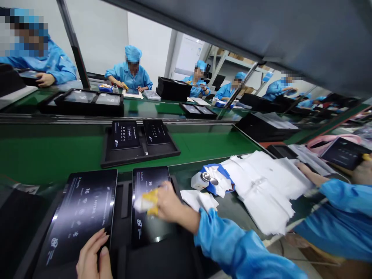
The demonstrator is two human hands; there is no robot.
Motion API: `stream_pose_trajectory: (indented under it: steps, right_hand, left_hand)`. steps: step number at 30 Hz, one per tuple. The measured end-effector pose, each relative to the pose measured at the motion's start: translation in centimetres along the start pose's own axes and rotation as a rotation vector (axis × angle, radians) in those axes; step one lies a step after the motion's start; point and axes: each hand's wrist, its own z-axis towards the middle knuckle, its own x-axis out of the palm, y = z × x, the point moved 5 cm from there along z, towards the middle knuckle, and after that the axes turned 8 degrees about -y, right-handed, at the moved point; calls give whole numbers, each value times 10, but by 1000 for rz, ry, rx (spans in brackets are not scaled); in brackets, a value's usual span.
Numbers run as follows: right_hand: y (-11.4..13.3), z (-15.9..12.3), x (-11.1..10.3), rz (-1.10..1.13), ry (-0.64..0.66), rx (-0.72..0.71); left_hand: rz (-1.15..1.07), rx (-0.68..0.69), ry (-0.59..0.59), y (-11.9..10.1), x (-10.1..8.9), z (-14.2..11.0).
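Note:
Two dark tablets lie screen-up in a black foam tray (124, 199) before me. On the right tablet (151, 230), white print shows, and my right hand (166, 203) presses a white wipe (142, 204) to its glass. Yellow covers wrap fingertips of that hand, which is a little blurred. The left tablet (84, 209) is tilted in the tray, its screen also showing white print. By its lower right edge is my left hand (94, 257), holding nothing, thumb apart from the fingers; whether it touches the tablet I cannot tell.
On the green conveyor (200, 141) sits another tray (139, 155) with two tablets. To the right are a blue-and-white box (213, 180) of wipes and a pile of white sheets (261, 186). A co-worker's blue sleeve (345, 205) is at far right. A grey shelf (261, 27) hangs overhead.

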Motion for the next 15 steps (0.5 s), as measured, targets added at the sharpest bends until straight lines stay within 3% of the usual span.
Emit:
stream_pose_trajectory:
  steps: [2,3,5,10,12,15]
  right_hand:
    - [-31,21,-9,-11,-70,260]
    - [-36,21,-9,-13,-85,327]
    - [-18,-1,-4,24,-78,275]
    - [72,-100,-2,225,-115,-97]
    - [77,-108,-12,270,-171,-115]
    - [41,-68,-28,193,-250,109]
  left_hand:
    - [18,14,31,7,0,-1]
    - [20,15,39,8,-1,-1]
    - [27,27,52,8,-2,0]
    - [9,157,134,-10,9,-1]
    - [46,264,183,-24,19,-6]
    - [206,392,183,-46,31,-12]
